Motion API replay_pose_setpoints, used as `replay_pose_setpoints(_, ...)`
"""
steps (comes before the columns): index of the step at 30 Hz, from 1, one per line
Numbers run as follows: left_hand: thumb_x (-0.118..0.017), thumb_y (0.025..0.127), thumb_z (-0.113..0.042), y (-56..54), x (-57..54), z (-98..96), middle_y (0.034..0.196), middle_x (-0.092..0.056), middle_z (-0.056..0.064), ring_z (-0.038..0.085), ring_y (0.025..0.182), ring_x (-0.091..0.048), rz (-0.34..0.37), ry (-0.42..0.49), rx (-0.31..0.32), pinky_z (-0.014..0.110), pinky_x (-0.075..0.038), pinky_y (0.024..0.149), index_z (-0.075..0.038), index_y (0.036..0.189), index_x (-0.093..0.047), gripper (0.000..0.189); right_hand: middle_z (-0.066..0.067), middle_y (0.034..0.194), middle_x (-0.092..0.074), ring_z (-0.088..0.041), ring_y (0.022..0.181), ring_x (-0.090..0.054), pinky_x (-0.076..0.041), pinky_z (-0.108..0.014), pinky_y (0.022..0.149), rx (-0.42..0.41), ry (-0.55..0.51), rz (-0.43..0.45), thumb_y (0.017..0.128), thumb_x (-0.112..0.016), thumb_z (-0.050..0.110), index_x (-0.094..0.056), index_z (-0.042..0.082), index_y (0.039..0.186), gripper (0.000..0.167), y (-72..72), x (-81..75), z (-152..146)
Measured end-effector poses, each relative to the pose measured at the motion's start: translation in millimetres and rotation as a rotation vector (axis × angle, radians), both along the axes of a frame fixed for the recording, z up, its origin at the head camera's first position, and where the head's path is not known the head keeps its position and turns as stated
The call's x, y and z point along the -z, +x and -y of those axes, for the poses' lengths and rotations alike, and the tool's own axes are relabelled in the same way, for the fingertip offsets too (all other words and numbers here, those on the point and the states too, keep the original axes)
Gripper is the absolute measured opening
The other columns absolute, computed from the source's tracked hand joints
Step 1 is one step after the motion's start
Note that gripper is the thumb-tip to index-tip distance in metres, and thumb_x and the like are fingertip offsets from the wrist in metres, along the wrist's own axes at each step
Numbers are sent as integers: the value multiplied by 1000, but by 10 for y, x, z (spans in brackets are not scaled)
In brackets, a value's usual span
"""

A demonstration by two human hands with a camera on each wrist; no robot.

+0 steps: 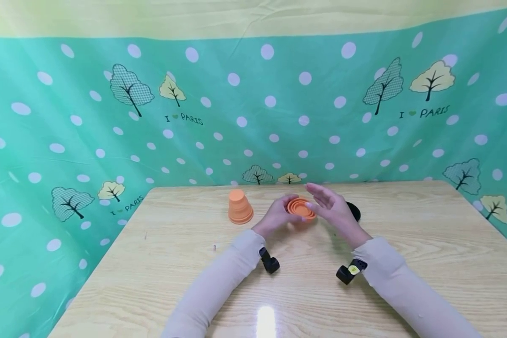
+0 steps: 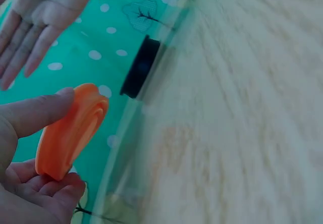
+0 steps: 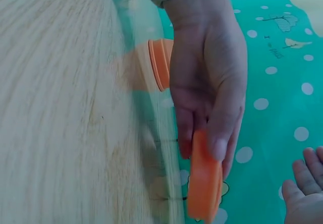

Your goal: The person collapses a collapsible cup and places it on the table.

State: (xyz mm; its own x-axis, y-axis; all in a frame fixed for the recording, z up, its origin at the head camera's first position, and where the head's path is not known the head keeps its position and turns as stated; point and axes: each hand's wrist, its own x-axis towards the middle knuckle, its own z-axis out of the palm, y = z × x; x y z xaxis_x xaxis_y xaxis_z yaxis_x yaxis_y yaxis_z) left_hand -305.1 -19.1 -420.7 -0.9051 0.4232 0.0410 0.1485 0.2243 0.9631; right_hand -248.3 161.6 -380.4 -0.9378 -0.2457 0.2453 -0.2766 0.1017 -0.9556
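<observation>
My left hand (image 1: 276, 217) pinches a collapsed orange folding cup (image 1: 302, 209) by its side, with its ringed face towards the head camera. In the left wrist view, the thumb lies on one side of this flattened cup (image 2: 68, 135) and curled fingers support the other. Just right of it, my right hand (image 1: 334, 210) is held up with fingers extended and nothing in its grasp. The left wrist view shows a gap between that open palm (image 2: 55, 4) and the cup.
A second orange folding cup (image 1: 239, 207), extended and standing wide end down, is on the wooden table (image 1: 165, 263) to the left. Partly behind my right hand lies a black round piece (image 1: 354, 212). A green dotted cloth (image 1: 211, 112) hangs along the table's back edge.
</observation>
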Motion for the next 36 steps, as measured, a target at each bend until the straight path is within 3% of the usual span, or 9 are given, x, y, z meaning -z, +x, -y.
replay_pose_setpoints(5, -78, 68, 3, -31, 70, -63, 132, -55, 8, 19, 116, -54, 63, -31, -32, 32, -40, 103, -4, 139, -44, 78, -7, 148, -38, -22, 138, -31, -26, -34, 112, 0, 18, 8, 92, -63, 26, -37, 8, 144, 60, 4, 7, 15)
replay_pose_setpoints(12, -78, 72, 2, -64, 95, -90, 137, -50, 11, 22, 121, -50, 73, -69, -49, 33, -40, 103, -6, 140, -42, 78, -5, 148, -39, -20, 138, -31, -27, -27, 110, 3, 13, 15, 92, -63, 29, -37, 10, 143, 60, 2, 9, 28)
replay_pose_setpoints(19, -81, 70, -4, -75, 61, -92, 142, -45, 13, 24, 128, -44, 22, -209, -26, 35, -34, 108, -3, 143, -37, 85, -6, 147, -40, -20, 137, -33, -30, -19, 107, 4, 4, 15, 92, -62, 27, -39, 8, 143, 59, -22, 42, 33)
replay_pose_setpoints(24, -82, 70, -6, -84, 61, -74, 143, -44, 12, 24, 129, -44, -2, -277, -35, 35, -34, 108, -3, 144, -37, 86, -8, 147, -39, -23, 137, -33, -31, -27, 108, -7, 4, 26, 93, -62, 26, -39, 7, 142, 58, -24, 59, 58)
replay_pose_setpoints(31, -80, 74, -9, -35, 20, 37, 145, -42, 11, 25, 130, -43, -29, -265, -9, 37, -34, 108, -3, 144, -35, 84, -7, 146, -41, -22, 135, -35, -33, -27, 107, -1, -1, 46, 91, -63, 29, -39, 8, 142, 60, 4, 64, 50)
replay_pose_setpoints(36, -76, 78, -10, 19, -117, 182, 148, -38, 8, 28, 135, -36, -82, -246, 2, 41, -31, 110, -5, 145, -35, 79, -11, 146, -39, -23, 135, -35, -33, -21, 105, -1, -6, 34, 92, -63, 27, -38, 6, 142, 60, -10, 68, 30)
